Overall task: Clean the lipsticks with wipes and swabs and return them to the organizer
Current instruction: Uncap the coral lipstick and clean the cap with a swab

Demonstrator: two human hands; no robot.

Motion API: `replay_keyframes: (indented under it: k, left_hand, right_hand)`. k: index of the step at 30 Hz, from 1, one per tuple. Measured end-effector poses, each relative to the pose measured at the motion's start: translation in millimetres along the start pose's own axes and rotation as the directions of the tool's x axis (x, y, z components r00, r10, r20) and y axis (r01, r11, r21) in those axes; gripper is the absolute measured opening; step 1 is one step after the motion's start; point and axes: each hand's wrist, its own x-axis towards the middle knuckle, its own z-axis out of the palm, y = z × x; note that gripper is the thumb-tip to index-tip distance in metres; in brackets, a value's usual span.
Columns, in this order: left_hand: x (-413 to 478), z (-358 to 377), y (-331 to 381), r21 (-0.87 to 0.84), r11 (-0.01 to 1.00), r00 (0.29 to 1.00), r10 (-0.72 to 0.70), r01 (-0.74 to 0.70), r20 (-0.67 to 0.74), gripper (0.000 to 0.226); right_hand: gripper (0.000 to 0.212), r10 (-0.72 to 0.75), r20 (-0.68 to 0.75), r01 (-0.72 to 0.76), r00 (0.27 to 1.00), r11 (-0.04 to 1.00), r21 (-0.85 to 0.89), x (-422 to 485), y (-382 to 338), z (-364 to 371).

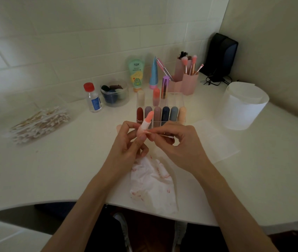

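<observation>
Swab supply (41, 122): a heap of cotton swabs in a clear container at the far left of the table (62, 170).
Bottle (92, 98): clear, with a red cap, standing upright beside a clear jar (114, 92) of dark sponges.
Left hand (126, 142): fingers curled round the base of the coral lipstick (147, 120), holding it tilted with the tip pointing up and to the right.
Coral lipstick: uncapped, held above the table just in front of the organizer (161, 115).
Organizer: clear, with six capped lipsticks in the front row and three more behind.
Used wipe (151, 184): crumpled and stained red, lying beneath the wrists.
Swab (162, 135): its left end meets the lower part of the lipstick.
Right hand (179, 144): thumb and fingers pinch the swab.
Brush holder (186, 80): pink, behind the organizer.
Wipe roll (244, 106): white, at the right.
</observation>
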Motion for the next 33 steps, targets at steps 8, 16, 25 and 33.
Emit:
replay_keyframes:
  k: [8,16,25,33]
  left_hand:
    - [0.6,-0.7,-1.4,0.001,1.0,1.0,0.027,-0.027,0.006,0.022]
    - [2.4,0.0,-1.1,0.062,0.996,0.998,0.058,-0.059,0.004,0.023]
    - [0.4,0.8,-0.2,0.039,0.998,0.999,0.045,-0.046,0.023,0.024]
    - [0.6,1.0,-0.1,-0.125,0.992,1.0,0.012,-0.013,-0.009,0.022]
  right_hand:
    - [0.014,-0.017,-0.019,0.018,1.0,0.999,0.039,-0.7,-1.9,-0.9]
    - [0.015,-0.034,-0.032,0.035,0.999,0.999,0.029,0.6,-1.8,-2.4]
    - [0.016,-0.011,-0.023,0.011,1.0,0.999,0.036,-1.2,-0.2,0.0]
    - [0.014,-0.053,-0.055,0.055,0.997,0.998,0.025,-0.4,-2.2,-2.7]
